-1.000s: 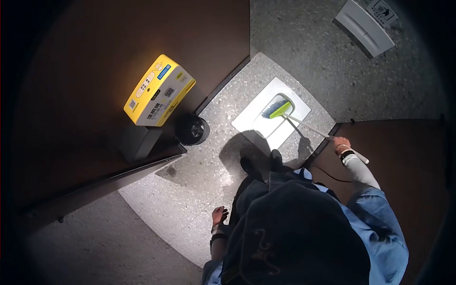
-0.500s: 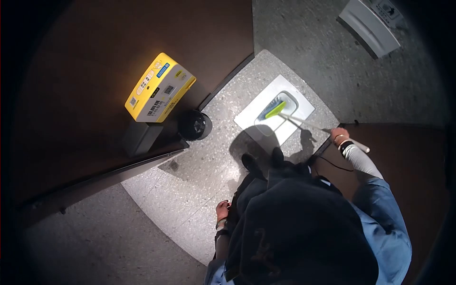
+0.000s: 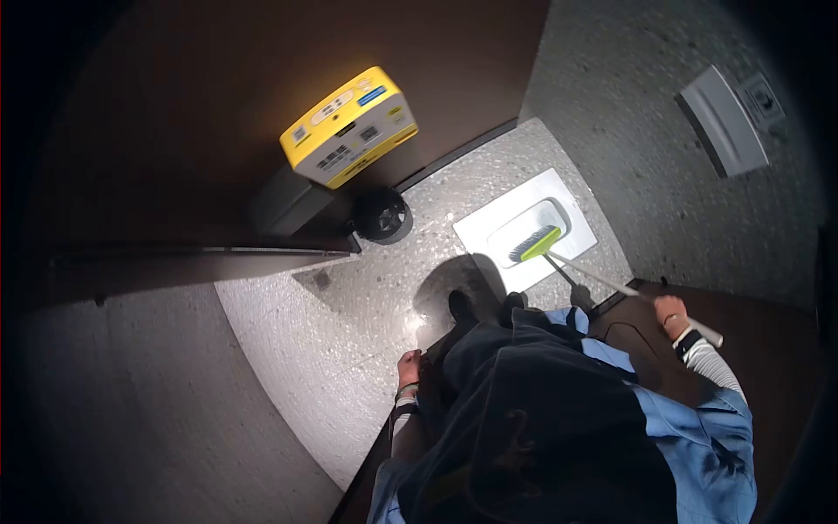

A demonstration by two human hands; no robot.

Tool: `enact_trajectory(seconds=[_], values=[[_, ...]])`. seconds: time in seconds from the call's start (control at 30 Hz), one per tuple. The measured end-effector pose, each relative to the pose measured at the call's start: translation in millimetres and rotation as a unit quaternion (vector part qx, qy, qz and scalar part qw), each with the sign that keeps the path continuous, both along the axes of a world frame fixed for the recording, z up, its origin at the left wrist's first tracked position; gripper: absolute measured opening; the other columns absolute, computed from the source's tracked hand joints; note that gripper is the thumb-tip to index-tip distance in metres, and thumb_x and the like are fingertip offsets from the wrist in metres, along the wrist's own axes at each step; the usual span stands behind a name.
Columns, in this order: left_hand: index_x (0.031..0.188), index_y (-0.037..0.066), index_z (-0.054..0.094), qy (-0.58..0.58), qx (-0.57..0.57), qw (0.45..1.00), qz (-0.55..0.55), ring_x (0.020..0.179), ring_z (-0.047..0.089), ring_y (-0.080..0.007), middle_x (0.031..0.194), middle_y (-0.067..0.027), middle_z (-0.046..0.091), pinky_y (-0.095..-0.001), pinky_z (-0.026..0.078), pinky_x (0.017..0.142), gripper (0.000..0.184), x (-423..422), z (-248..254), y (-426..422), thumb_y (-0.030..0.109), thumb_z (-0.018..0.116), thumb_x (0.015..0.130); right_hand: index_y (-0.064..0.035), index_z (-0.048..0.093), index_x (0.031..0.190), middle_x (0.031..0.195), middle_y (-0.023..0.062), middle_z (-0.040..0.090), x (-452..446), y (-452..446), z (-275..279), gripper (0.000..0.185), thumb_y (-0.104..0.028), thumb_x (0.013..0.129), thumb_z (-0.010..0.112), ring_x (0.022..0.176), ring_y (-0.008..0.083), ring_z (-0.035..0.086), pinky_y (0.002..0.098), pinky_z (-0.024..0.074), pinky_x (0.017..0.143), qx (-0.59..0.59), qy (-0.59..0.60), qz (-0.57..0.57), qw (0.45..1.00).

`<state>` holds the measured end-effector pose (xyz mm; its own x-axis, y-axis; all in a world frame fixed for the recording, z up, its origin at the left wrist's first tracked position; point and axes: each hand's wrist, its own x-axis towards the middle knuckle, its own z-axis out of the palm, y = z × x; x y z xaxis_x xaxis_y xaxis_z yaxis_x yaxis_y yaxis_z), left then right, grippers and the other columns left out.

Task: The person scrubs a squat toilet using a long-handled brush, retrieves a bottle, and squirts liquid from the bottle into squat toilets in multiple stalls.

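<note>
My right hand (image 3: 670, 316) is wrapped round the pale pole of a long-handled brush (image 3: 602, 278), close to its far end. The green brush head (image 3: 539, 244) with grey bristles is over the basin of a white squat toilet (image 3: 478, 229) set in the floor; whether the bristles touch it I cannot tell. My left hand (image 3: 408, 368) hangs low beside my dark clothing with its fingers curled. What it holds, if anything, is hidden.
A black bin (image 3: 382, 216) stands by the brown partition, below a yellow and white box (image 3: 351, 129) with printed labels. A light grey unit (image 3: 724, 122) is on the grey wall at upper right. My shoes (image 3: 461, 306) are just short of the toilet.
My view has turned, so the scene sits differently. The brush head has shifted toward the near side of the basin, its bristles angled differently. My right hand still grips the pole.
</note>
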<state>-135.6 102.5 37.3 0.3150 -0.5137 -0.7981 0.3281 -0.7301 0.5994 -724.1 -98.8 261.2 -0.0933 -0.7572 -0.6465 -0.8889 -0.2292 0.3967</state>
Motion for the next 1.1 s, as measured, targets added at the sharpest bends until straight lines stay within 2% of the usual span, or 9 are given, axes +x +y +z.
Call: enact_trajectory(seconds=[0.13,0.43,0.6,0.77,0.83,0.9,0.97,1.03,1.1], values=[[0.09,-0.001,0.058,-0.116,-0.047,0.985,-0.115,0.064,0.059,-0.0179,0.075,-0.0094,0.062,-0.0285,0.048,0.055,0.021,-22,13,14,0.017,0.055,0.082,-0.01,0.065,0.084,0.087,0.0118,0.063,-41,0,-21,0.022,-0.014,0.081,0.043,0.083,0.0272,0.062,0.0374,0.0506,0.07,0.018,0.006,0.008,1.0],[0.094,-0.002,0.056,-0.113,0.123,0.985,-0.04,0.065,0.06,-0.0184,0.077,-0.0118,0.062,-0.0293,0.048,0.054,0.025,-60,71,25,0.019,0.049,0.084,-0.0077,0.063,0.083,0.086,0.0138,0.063,-63,-27,-7,0.024,-0.017,0.083,0.041,0.083,0.0276,0.062,0.0395,0.0503,0.071,0.038,0.022,0.053,0.998],[0.094,-0.002,0.057,-0.016,0.062,0.996,0.058,0.067,0.06,-0.0189,0.078,-0.0114,0.062,-0.0299,0.046,0.055,0.027,-73,29,61,0.022,0.051,0.082,-0.0066,0.061,0.089,0.088,0.014,0.062,-87,-88,-10,0.024,-0.018,0.084,0.04,0.083,0.0291,0.061,0.0401,0.0503,0.07,0.053,0.057,0.184,0.98],[0.09,0.001,0.058,-0.176,0.037,0.981,-0.072,0.068,0.059,-0.0204,0.074,-0.0097,0.061,-0.0325,0.047,0.058,0.026,-61,45,43,0.025,0.052,0.082,-0.0066,0.06,0.096,0.087,0.0154,0.062,40,-194,96,0.022,-0.016,0.078,0.051,0.084,0.0319,0.06,0.0396,0.0501,0.072,0.023,0.022,0.187,0.982],[0.088,0.002,0.056,-0.441,-0.088,0.852,-0.269,0.07,0.059,-0.03,0.076,-0.0128,0.061,-0.0377,0.047,0.062,0.026,-52,73,6,0.026,0.05,0.082,-0.016,0.06,0.102,0.087,0.0142,0.062,122,-198,150,0.028,-0.017,0.075,0.056,0.083,0.0308,0.06,0.0386,0.0497,0.072,0.041,-0.016,0.239,0.97],[0.086,0.002,0.055,-0.378,-0.099,0.897,-0.205,0.077,0.057,-0.0358,0.082,-0.0169,0.06,-0.0406,0.046,0.066,0.025,-45,117,-50,0.025,0.049,0.081,-0.0192,0.06,0.102,0.087,0.014,0.062,174,-198,174,0.029,-0.018,0.074,0.057,0.082,0.0307,0.06,0.0383,0.0495,0.071,0.043,-0.04,0.273,0.96],[0.095,0.0,0.055,-0.419,-0.224,0.85,-0.228,0.089,0.055,-0.0306,0.09,-0.0163,0.056,-0.0368,0.046,0.074,0.022,-46,67,-89,0.014,0.051,0.078,-0.0224,0.06,0.103,0.086,0.0138,0.062,234,-189,190,0.03,-0.018,0.073,0.058,0.081,0.0305,0.06,0.0381,0.0494,0.071,0.048,-0.062,0.302,0.95],[0.107,-0.001,0.049,-0.229,-0.307,0.918,-0.099,0.095,0.052,-0.0318,0.102,-0.0185,0.053,-0.0391,0.043,0.081,0.045,-50,135,-137,0.018,0.064,0.069,-0.0171,0.06,0.103,0.082,0.0126,0.062,303,-170,206,0.032,-0.019,0.071,0.059,0.077,0.0314,0.06,0.0392,0.0488,0.07,0.078,-0.097,0.377,0.918],[0.114,0.0,0.045,-0.266,-0.361,0.872,-0.197,0.1,0.049,-0.0324,0.106,-0.0187,0.05,-0.0411,0.04,0.085,0.056,-37,189,-179,0.019,0.067,0.066,-0.0162,0.06,0.1,0.081,0.0133,0.062,362,-165,183,0.032,-0.018,0.069,0.06,0.075,0.0308,0.06,0.0397,0.0486,0.067,0.088,0.003,0.464,0.882]])
